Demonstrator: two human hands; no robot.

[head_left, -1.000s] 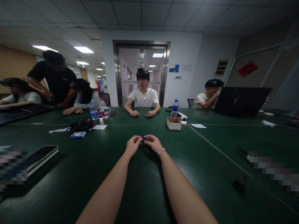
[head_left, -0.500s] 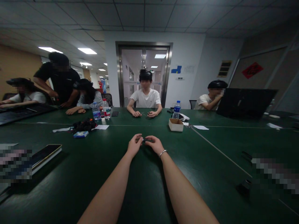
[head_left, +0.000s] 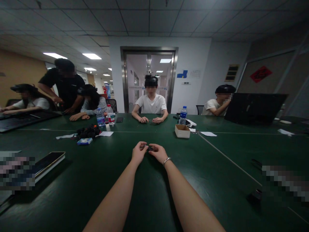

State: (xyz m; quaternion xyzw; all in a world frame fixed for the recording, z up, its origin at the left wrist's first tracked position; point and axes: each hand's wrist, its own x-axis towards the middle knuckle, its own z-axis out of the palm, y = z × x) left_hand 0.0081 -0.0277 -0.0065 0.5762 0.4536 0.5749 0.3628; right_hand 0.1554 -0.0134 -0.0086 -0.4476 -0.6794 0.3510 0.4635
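Observation:
My left hand (head_left: 139,154) and my right hand (head_left: 158,153) meet above the green table (head_left: 154,180), fingertips almost together. Pinched in the fingers of my right hand is a small dark object (head_left: 150,148); its kind is too small to make out. The fingers of my left hand are also closed, right beside that object, and largely cover whatever they hold. A silver bracelet (head_left: 166,161) circles my right wrist.
Beyond my hands stands a small open cardboard box (head_left: 182,132), with a water bottle (head_left: 183,116) behind it. Black gear (head_left: 88,131) and a blue packet (head_left: 85,141) lie left. A phone (head_left: 49,161) rests nearer. Across the table sits a person (head_left: 151,104); several others are around.
The small dark object shows less between my fingers, and my right fingers have curled more. The whole view has shifted slightly downward in the picture.

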